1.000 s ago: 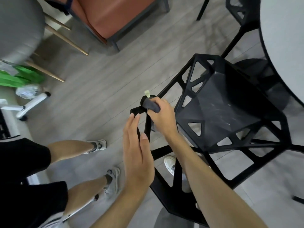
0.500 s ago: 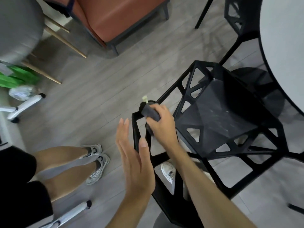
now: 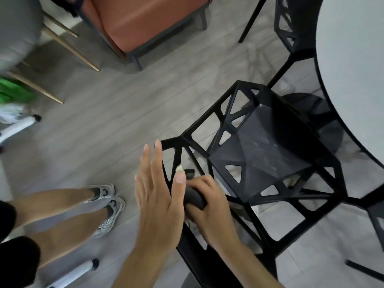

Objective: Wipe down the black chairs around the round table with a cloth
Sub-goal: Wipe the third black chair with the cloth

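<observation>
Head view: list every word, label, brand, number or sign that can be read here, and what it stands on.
No readable text anywhere in this frame.
Sneakers: dark markings on the sides, too blurred to read as letters.
Green object at the left edge: blurred, no lettering can be made out.
Black chair, cloth and round table: no label or print visible.

Right hand point(image 3: 209, 206), gripping the dark cloth point(image 3: 194, 197), now lower on the black chair point(image 3: 268, 161) backrest, slid toward 6 o'clock from the top corner. Left hand point(image 3: 158, 202), flat with straight fingers, now nearer, just at 9 o'clock of the cloth.
</observation>
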